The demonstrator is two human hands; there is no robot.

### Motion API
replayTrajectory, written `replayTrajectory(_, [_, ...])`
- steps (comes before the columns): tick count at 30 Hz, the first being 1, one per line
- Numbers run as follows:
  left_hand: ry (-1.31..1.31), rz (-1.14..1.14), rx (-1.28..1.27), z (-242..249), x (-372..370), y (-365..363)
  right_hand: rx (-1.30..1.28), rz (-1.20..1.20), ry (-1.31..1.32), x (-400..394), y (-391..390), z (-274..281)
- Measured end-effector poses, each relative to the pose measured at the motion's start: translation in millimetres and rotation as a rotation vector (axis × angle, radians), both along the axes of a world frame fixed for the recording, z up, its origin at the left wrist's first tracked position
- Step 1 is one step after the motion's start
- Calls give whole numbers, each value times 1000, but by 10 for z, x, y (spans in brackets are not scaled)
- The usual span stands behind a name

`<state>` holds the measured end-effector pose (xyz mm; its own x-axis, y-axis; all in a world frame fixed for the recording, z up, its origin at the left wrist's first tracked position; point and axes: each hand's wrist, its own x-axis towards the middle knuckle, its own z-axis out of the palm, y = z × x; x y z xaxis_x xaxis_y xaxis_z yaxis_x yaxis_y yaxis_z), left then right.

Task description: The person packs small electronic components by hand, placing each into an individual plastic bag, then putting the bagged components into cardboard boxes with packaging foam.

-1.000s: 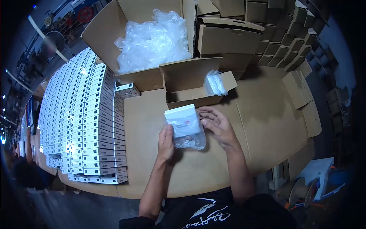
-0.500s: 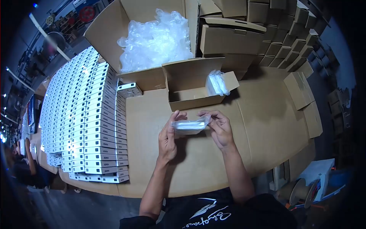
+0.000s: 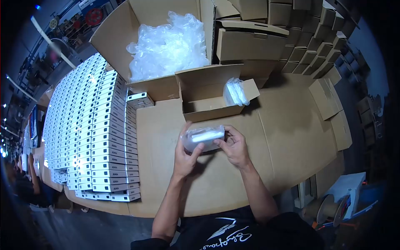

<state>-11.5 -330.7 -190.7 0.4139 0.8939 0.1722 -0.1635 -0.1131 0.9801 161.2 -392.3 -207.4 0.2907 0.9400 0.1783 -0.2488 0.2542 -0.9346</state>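
A slim white box in a clear plastic bag point(image 3: 207, 136) is held between my two hands above the cardboard-covered table. My left hand point(image 3: 185, 157) grips its left end, with the thumb on the near face. At the other end, my right hand point(image 3: 236, 150) pinches the bag between thumb and fingers. Just beyond stands an open cardboard carton point(image 3: 211, 116), its flaps up. Several clear-wrapped white pieces point(image 3: 236, 92) sit at the carton's right end, by a raised flap.
Tall stacks of small white boxes point(image 3: 93, 129) line the left side, and one more white box point(image 3: 141, 100) lies beside them. Behind, a large cardboard box point(image 3: 112, 39) holds a heap of clear plastic bags point(image 3: 168, 48). Folded cartons point(image 3: 306, 46) are piled at the back right.
The bagged white box has been tilted so more of its face shows. My left thumb has come onto its near face, and my right hand has moved in slightly left.
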Motion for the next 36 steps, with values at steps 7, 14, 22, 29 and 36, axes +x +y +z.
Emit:
replayTrajectory(7, [34,-94,-248,-24,-65,4,-42,52,-192,160,-29,107])
replayTrajectory(14, [73,92,-262,-34,-19,25,7,-401,-181,254,-162,231])
replayTrajectory(22, [102,150,-263,25,77,59,316,-158,-1120,71,-42,568])
replayTrajectory(29, [-5,67,-316,-95,8,79,69,40,-909,121,-59,648])
replayTrajectory(36, [-2,-50,-215,169,-40,51,63,182,-936,309,-37,743])
